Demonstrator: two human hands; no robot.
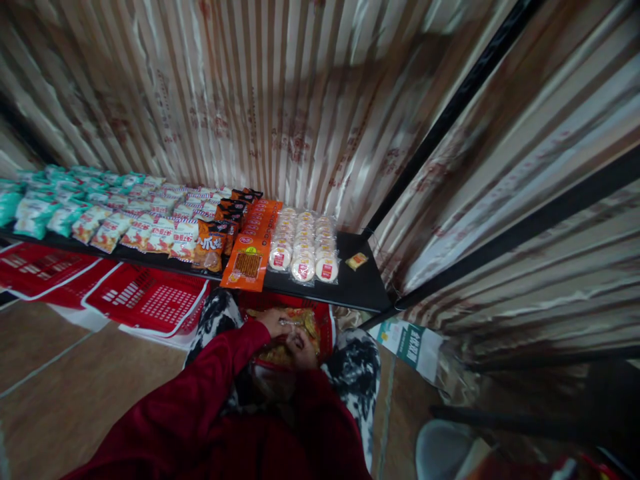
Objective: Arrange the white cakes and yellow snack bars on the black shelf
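Left hand (274, 322) and right hand (303, 347), red-sleeved, close together and nearly touching, low between patterned knees. Fingers curled toward something small and glossy between them; too small and dim to tell whether clamped on it or merely resting there.

Directly beneath, a red basket (326, 327), holding a loose heap of yellowish snack packets (280, 355). Judging by the pose: sorting or picking through the basket's contents, with one packet being singled out. Likely needed next: a firm pinch on that one packet and a lift clear of the basket rim without dragging its neighbours.

Just above the basket, a low black shelf (363, 287), packed in rows. From right to left: a lone small yellow packet (357, 261), clear bags of round white cakes (304, 250), flat orange packs (253, 257), brown-orange bags (213, 247), red-and-white bags (150, 233), teal bags (35, 210).

Under the shelf to the left, more red baskets (147, 300), lying flat on the floor. Behind everything, striped shiny sheeting (280, 100).
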